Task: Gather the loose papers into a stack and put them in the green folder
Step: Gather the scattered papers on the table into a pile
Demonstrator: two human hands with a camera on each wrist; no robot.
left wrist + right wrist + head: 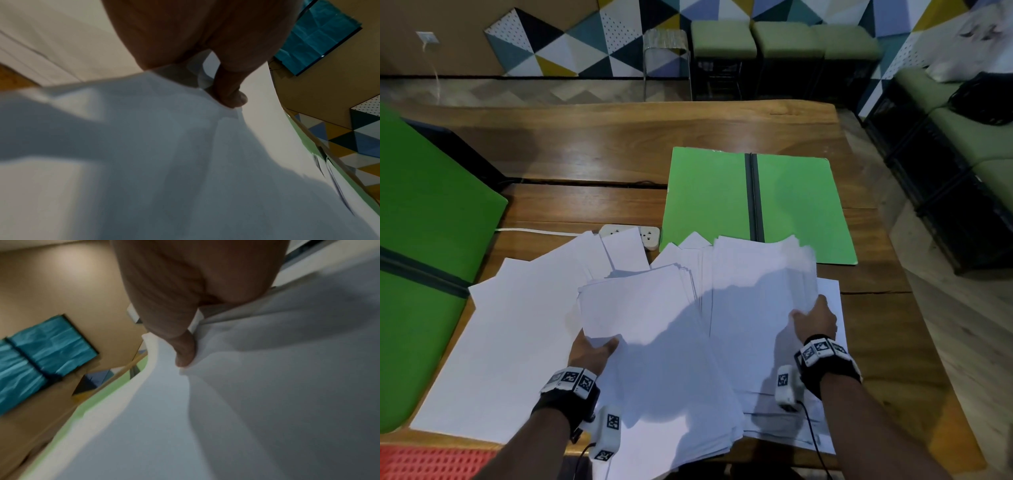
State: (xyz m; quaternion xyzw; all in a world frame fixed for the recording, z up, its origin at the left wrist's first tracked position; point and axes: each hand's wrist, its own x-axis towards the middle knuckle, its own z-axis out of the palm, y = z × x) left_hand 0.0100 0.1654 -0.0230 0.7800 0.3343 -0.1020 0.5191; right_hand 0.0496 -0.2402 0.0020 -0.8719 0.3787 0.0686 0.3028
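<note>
We pinch the papers (pixel 674 308) from both sides, left hand (pixel 590 353) and right hand (pixel 815 320), thumbs on top, to square them before the open green folder (pixel 709 195).

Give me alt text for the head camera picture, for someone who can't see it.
Two hands, left and right, each grip a bunch of white papers above a wooden table, with an open green folder lying just beyond them.
</note>
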